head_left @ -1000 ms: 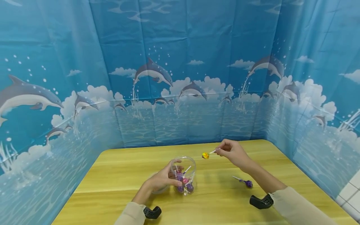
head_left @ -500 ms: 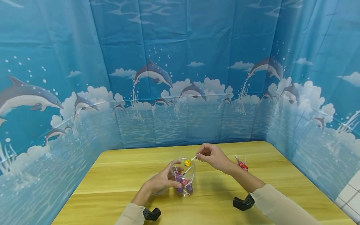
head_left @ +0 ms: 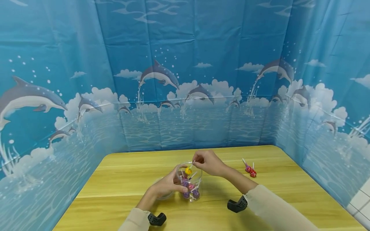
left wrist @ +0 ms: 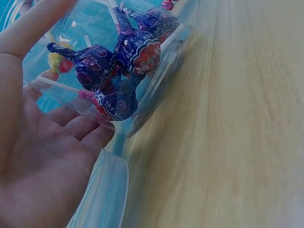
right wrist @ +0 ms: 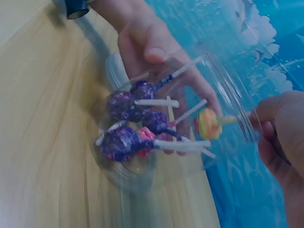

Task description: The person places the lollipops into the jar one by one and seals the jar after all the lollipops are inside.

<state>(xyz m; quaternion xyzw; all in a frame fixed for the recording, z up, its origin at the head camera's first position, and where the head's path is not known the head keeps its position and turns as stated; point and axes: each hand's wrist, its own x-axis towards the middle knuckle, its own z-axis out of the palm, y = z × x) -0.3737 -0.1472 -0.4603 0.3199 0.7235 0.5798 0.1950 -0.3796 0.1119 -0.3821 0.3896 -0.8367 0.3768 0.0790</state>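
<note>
While the right hand (head_left: 208,162) pinches the stick of the yellow lollipop (head_left: 188,171) between thumb and fingers, the candy hangs head down just inside the mouth of the clear jar (head_left: 199,178), above the candies below. The left hand (head_left: 167,184) wraps its fingers and thumb round the jar's side. Within lie several purple lollipops (head_left: 196,193) and a pink lollipop (head_left: 191,186), their sticks at mixed angles. A clear round piece (head_left: 164,196), perhaps a lid, lies beside the jar; two red-headed lollipops (head_left: 253,173) lie together, well apart to the right, on the table (head_left: 115,179). Lowering the yellow one looks like the step in hand; next seems to call for clearing those upright sticks, then loosening the pinch while the jar is steadied.
</note>
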